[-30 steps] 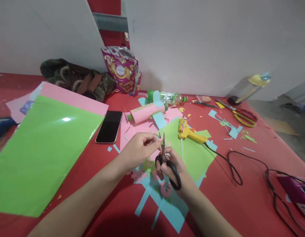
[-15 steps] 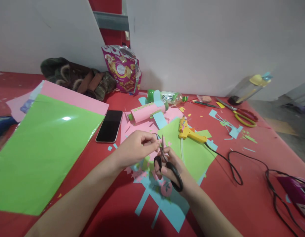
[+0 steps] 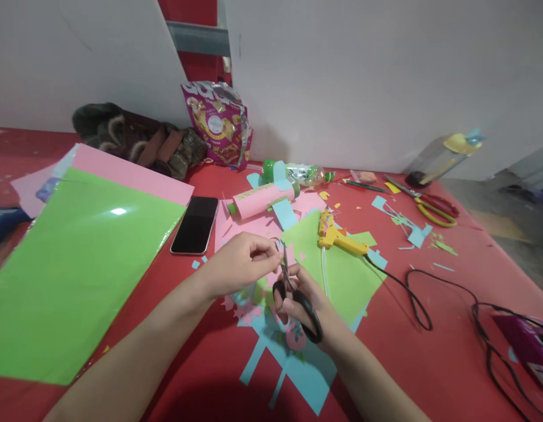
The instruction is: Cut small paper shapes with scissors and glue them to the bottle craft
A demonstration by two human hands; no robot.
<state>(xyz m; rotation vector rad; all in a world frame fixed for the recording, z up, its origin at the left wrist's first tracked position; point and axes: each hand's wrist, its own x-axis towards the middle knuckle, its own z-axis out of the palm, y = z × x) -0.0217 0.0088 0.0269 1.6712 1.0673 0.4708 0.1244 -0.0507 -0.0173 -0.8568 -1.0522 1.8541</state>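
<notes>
Black-handled scissors (image 3: 307,313) are gripped in my right hand (image 3: 313,296), their blades pointing away from me. My left hand (image 3: 242,264) pinches something small beside the blades; a thin curled sliver shows at its fingertips, too small to name. Beneath both hands lie sheets and scraps of pink, green and blue paper. A pink paper disc with a leaf-shaped mark (image 3: 296,337) rests on the blue sheet (image 3: 308,375), just below the scissors. To the right of my hands, a yellow glue gun (image 3: 341,239) lies on a green paper sheet (image 3: 350,281).
A phone (image 3: 194,225) and sleeved green paper (image 3: 86,264) lie to the left. Farther back are a pink paper roll (image 3: 262,200), a plastic bottle (image 3: 304,172), and a snack bag (image 3: 218,126). At right are larger scissors (image 3: 433,208) and a black cord (image 3: 423,305).
The scissors and my right hand have shifted slightly left, and the blades sit closer together beside my left fingertips. My left hand has barely moved.
</notes>
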